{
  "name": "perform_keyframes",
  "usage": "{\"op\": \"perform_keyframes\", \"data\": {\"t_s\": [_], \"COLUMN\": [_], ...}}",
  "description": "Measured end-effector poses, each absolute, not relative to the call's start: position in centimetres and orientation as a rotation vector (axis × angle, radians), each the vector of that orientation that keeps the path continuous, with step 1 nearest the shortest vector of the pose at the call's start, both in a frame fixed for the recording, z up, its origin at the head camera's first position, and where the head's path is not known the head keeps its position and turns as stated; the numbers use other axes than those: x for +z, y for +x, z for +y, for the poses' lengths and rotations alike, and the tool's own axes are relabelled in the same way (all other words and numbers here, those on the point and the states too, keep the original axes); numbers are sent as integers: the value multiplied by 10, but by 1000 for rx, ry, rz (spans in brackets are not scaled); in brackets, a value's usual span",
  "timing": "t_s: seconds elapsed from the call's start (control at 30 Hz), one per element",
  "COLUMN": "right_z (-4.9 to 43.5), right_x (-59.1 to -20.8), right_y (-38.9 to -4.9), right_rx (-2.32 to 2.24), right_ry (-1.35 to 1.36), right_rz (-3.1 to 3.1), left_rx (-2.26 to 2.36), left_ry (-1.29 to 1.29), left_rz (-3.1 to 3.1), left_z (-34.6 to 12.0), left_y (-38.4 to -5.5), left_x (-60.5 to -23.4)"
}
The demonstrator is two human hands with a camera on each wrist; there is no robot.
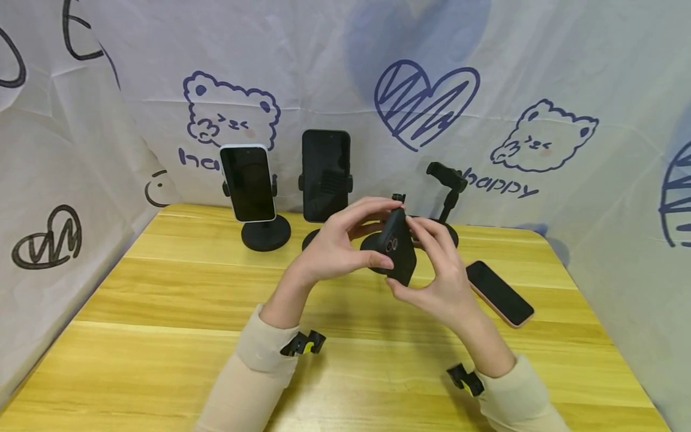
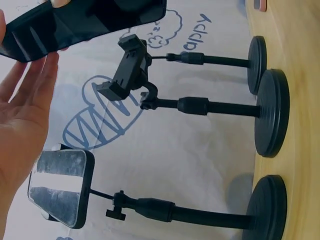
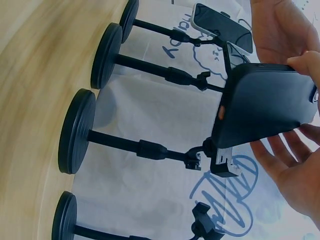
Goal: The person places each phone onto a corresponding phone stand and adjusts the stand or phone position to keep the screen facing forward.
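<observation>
Both hands hold a black smartphone [image 1: 402, 255] edge-on above the table, tilted, with its camera lenses toward the left hand. My left hand [image 1: 337, 249] has its thumb near the lenses and its fingers at the upper end. The right hand [image 1: 445, 276] pinches the phone's other side between thumb and fingers. Just behind the phone is a phone stand; its empty clamp [image 2: 125, 70] shows in the left wrist view. In the right wrist view, the phone's dark flat back [image 3: 270, 105] partly covers that clamp.
On the left stand a white-framed phone [image 1: 248, 183] in a holder and a black phone [image 1: 326, 174] in another. An empty phone stand [image 1: 448, 180] is at the right. A pink-edged phone [image 1: 499, 294] lies on the wooden table [image 1: 162, 336]. A printed cloth [image 1: 324, 48] hangs behind.
</observation>
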State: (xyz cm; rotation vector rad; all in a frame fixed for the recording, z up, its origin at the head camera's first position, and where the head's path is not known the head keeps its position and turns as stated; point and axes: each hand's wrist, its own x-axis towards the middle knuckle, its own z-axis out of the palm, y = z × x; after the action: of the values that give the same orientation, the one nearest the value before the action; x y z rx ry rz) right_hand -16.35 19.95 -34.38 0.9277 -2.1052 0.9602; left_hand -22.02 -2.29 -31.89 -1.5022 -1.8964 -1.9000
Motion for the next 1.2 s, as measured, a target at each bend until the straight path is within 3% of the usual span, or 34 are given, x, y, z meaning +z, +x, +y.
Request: {"op": "perform_keyframes", "data": {"t_s": [0.67,1.2], "right_z": [185,186], "right_x": [-353,-358], "right_y": [-165,-167], "right_rx": [997,927], "right_ry": [829,741], "right_rz": [-2064,-1936], "left_rx": [-1797,-1665], "left_ry": [-1036,-1031], "left_rz": [-1690,-1732], "left_z": [11,20], "left_y": [-200,-196], "left_x": [-319,-322]}}
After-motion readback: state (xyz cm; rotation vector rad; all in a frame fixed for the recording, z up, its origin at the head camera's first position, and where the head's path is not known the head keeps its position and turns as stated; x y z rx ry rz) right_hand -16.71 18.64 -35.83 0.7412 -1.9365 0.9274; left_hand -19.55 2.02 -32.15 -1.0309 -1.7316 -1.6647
